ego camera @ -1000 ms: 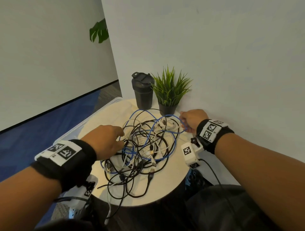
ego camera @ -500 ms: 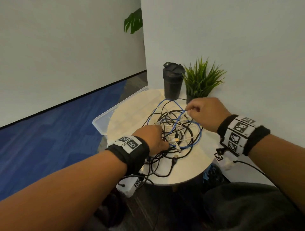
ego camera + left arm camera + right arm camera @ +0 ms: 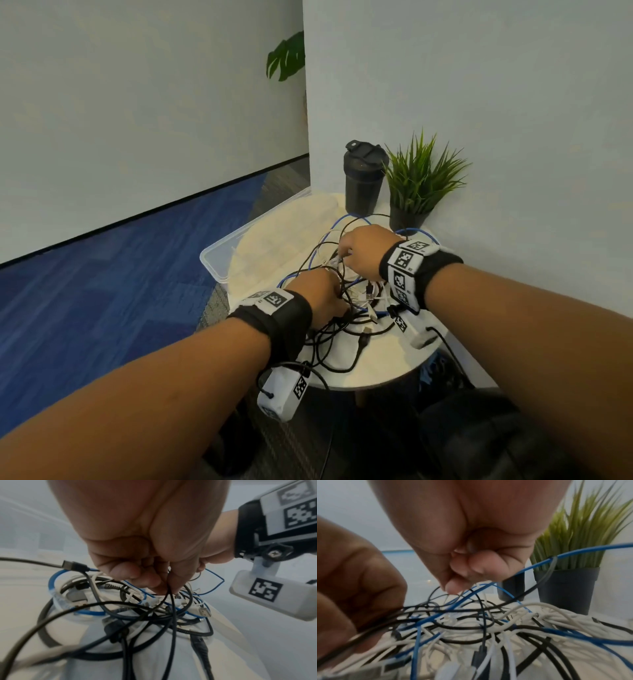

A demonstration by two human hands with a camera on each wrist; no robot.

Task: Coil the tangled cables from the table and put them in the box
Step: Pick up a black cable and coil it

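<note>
Head view shows the tangled cables (image 3: pixel 346 301) heaped on the round tabletop (image 3: pixel 376 363), directly under both hands, with the clear box (image 3: pixel 219 253) lying off the tabletop's far-left edge, on the left hand's side. The left hand (image 3: pixel 322 291) sits at the near-left of the heap; in the left wrist view its fingers (image 3: pixel 137 577) are curled and pinch thin black strands that run down toward the camera. The right hand (image 3: pixel 363 248) is over the far side of the heap, fingers curled down into the wires; it seems to pinch a strand, perhaps a white one, but blur leaves that uncertain. The blue cable (image 3: pixel 488 589) loops across just beneath it. The heap has no single long axis; strands must be drawn apart between the two hands, the left being nearer the box.
</note>
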